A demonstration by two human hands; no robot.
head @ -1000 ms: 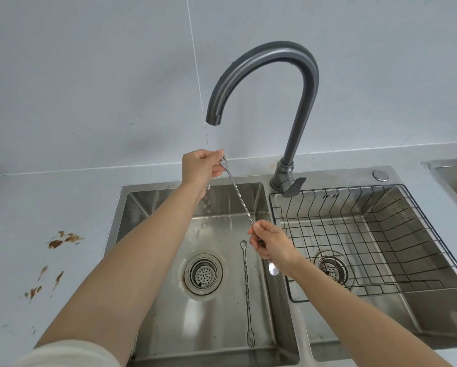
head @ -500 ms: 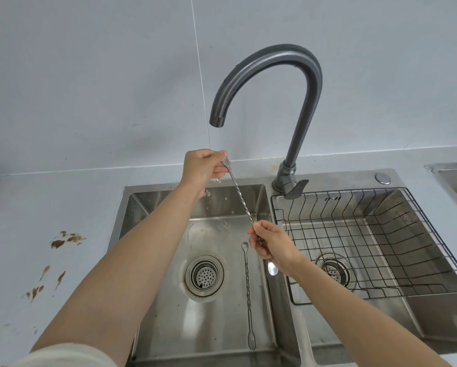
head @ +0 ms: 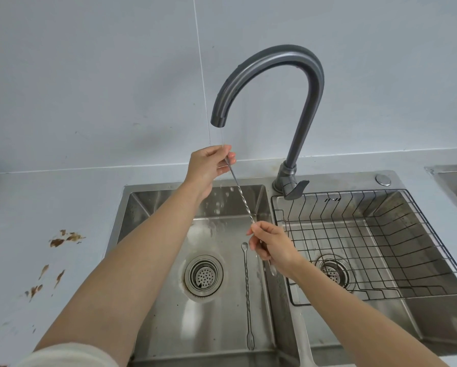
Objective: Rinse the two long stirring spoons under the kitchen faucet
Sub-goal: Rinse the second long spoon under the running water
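left hand (head: 208,165) pinches held spoon (head: 242,198) top under faucet (head: 272,83) | right hand (head: 272,247) pinches lower shaft | slide fingers along twist, rotate | second spoon (head: 247,292) waits in sink (head: 169,327)

Pale grey panelled wall (head: 89,75) with one vertical seam above a pale grey worktop (head: 50,202) bearing brown smears (head: 63,239)

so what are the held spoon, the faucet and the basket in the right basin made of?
Held spoon: polished metal, probably stainless, with bright glints on its twisted shaft. Faucet: metal with a dark grey brushed or matte finish and soft highlights. Wire basket: thin dark wire, seemingly coated black; coating type unclear.
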